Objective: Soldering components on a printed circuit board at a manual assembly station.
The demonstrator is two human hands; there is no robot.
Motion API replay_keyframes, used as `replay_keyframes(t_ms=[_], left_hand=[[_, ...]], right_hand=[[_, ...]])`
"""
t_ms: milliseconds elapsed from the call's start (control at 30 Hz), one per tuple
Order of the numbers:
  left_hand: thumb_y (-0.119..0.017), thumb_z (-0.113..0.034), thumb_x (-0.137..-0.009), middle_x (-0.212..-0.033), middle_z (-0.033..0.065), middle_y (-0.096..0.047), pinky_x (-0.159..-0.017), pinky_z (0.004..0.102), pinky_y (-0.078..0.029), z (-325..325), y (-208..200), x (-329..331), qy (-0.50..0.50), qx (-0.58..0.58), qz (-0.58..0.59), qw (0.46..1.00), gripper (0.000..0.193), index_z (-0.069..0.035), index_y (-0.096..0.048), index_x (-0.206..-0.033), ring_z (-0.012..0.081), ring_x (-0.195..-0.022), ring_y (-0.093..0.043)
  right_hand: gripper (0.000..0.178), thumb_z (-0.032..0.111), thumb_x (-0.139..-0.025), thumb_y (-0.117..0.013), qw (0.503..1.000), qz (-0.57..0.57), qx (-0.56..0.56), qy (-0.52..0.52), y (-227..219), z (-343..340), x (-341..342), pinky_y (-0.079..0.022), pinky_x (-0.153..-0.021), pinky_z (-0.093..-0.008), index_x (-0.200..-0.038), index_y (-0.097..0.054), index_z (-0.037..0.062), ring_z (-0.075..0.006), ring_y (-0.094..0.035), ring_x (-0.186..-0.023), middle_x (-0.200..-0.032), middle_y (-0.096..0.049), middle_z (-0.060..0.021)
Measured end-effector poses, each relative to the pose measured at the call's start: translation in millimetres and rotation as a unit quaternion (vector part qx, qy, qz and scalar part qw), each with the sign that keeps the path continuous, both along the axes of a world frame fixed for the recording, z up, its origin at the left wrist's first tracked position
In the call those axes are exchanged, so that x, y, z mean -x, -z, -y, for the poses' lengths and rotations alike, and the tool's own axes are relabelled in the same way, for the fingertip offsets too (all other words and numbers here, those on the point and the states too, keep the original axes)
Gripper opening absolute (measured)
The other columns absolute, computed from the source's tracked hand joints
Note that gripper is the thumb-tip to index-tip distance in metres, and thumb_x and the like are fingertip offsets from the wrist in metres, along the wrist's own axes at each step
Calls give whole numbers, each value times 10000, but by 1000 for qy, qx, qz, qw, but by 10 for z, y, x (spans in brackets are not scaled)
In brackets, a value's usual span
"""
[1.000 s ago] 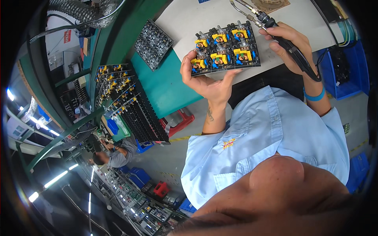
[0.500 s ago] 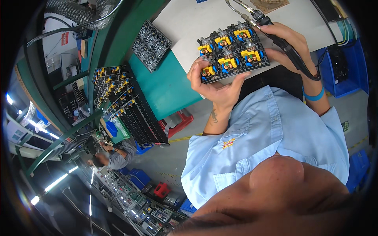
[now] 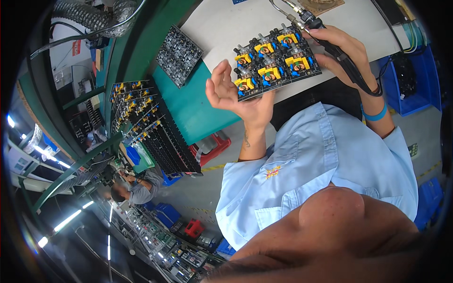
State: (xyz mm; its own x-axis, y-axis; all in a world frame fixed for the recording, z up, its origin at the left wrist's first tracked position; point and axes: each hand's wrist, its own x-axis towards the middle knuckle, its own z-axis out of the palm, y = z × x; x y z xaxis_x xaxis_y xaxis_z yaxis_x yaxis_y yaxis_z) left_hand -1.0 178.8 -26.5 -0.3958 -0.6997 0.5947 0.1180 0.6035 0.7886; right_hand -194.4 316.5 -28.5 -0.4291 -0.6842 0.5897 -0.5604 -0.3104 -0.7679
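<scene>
A black circuit board [image 3: 277, 83] with yellow-framed copper coils, blue parts and dark capacitors is tilted in front of me. My left hand [image 3: 250, 107] is at its lower left corner, fingers spread off the edge and thumb by the lower edge, partly hidden by the board. My right hand [image 3: 348, 47] is closed round the black handle of a soldering iron [image 3: 343, 62], whose metal tubes point up past the board's far right corner. The right thumb is at the board's right edge; whether it grips the board I cannot tell.
Another populated board [image 3: 179, 55] lies by the green mat [image 3: 188, 113]. To the left, a black rack [image 3: 174, 141] holds several boards with yellow parts. A blue bin [image 3: 424, 89] stands at the right. Farther off at lower left, a person [image 3: 141, 188] sits working.
My left fingers have come off the board's left edge and spread outward to the left. The board has shifted slightly left; my right hand still holds the soldering iron.
</scene>
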Motion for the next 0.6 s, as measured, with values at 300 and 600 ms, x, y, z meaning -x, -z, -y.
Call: replay_keyframes(t_ms=[300,600], left_hand=[[-850,-49,-652,-1259,156,-566,-1142,484,-356,73,8,-35,81,-43,83,992,783,-67,-400,-1294,340,-1300,-492],[-836,-35,-654,-1219,146,-599,-1147,481,-367,133,33,-84,114,-23,63,991,706,-84,-447,-1241,313,-1248,-539]], right_hand=[[497,-19,-718,-773,999,-36,3,21,-83,-54,-15,-543,-779,-291,-1195,-650,43,-218,-660,-873,-1122,-685,-118],[508,-5,-695,-796,998,-43,47,9,-15,-70,1,-542,-718,-283,-1181,-657,39,-219,-655,-832,-1115,-684,-139]])
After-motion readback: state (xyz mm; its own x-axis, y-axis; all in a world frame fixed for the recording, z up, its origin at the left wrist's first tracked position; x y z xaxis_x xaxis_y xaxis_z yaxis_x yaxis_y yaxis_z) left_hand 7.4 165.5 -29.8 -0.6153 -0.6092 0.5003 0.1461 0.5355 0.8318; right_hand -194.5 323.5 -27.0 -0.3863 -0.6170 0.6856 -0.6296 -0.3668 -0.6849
